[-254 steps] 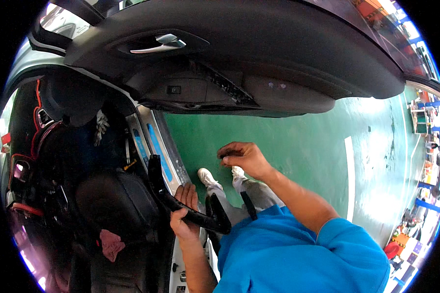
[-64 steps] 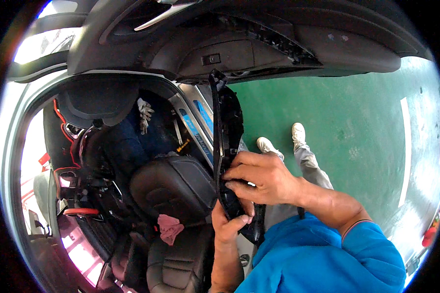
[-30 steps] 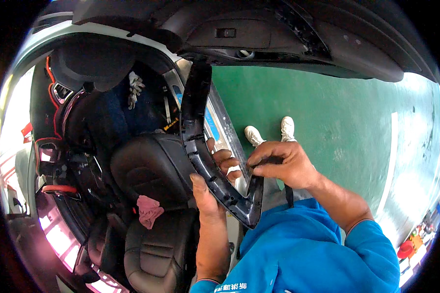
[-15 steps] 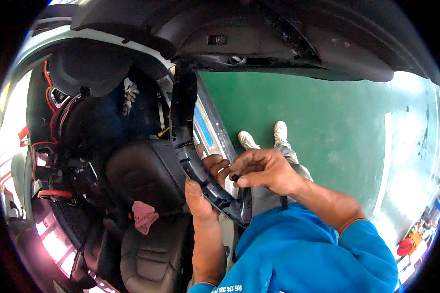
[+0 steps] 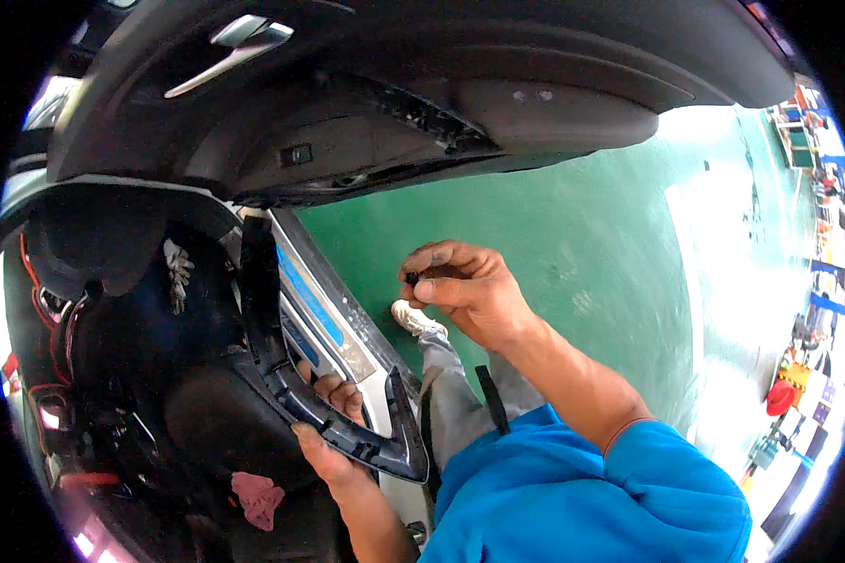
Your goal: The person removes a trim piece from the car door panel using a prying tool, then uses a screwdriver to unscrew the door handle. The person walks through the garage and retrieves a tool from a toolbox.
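Observation:
My left hand [image 5: 327, 458] grips a long, curved black plastic trim piece [image 5: 286, 389] near its lower bend, thumb on one side and fingers on the other. The trim runs up beside the car's door sill and hooks upward at its lower right end. Off to the right, apart from the trim, my right hand [image 5: 474, 296] is raised over the green floor. Between its thumb and fingertips it pinches a small black part [image 5: 412, 279], too small to make out exactly; it may be a clip.
An open car door [image 5: 366, 141] spans the top. At left are a dark seat [image 5: 216, 422] with a pink cloth [image 5: 257, 499] and, farther up, grey gloves [image 5: 177, 274]. The metal door sill [image 5: 347, 328] lies behind the trim. Shelves and a red round object [image 5: 779, 398] line the far right.
My view has turned to the right. My right hand has moved up and away from the trim with the small black part still pinched. The left hand keeps its grip on the trim.

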A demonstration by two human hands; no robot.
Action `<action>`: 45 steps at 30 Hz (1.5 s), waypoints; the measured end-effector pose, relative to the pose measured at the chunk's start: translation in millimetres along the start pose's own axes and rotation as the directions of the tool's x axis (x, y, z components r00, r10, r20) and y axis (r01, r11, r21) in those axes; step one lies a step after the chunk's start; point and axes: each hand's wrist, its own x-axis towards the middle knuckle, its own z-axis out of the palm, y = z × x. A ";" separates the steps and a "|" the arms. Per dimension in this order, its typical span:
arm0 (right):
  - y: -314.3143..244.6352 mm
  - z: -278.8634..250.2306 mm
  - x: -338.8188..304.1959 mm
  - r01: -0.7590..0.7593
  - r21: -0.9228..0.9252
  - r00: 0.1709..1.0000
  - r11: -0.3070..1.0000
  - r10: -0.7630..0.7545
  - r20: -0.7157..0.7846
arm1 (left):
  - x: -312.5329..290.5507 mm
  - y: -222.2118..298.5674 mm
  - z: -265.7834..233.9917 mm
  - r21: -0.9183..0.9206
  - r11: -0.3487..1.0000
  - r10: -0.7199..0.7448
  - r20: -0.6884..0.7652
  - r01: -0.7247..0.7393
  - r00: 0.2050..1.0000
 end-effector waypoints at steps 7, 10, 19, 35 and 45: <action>-9.5 -3.6 1.5 0.032 -0.206 0.997 0.978 -0.045 -0.063 | 2.0 12.9 5.4 -0.015 0.999 0.040 0.072 -0.039 0.997; -13.4 -14.6 -1.0 -0.001 -0.256 0.998 0.967 -0.018 -0.068 | 2.5 20.4 7.9 -0.027 0.997 0.073 0.011 -0.072 0.997; -33.4 -35.9 32.1 0.236 -0.280 0.953 0.930 -0.279 -0.122 | 20.6 44.9 -11.8 0.104 0.979 0.187 -0.100 -0.176 0.977; 9.2 -15.6 111.9 0.502 0.092 0.833 0.860 -0.452 -0.318 | 155.9 90.3 -44.4 0.219 0.975 0.045 0.004 -0.045 0.999; 5.3 -9.8 124.0 0.611 0.109 0.752 0.784 -0.532 -0.389 | 183.1 99.1 -32.3 0.232 0.972 -0.043 -0.013 0.045 0.999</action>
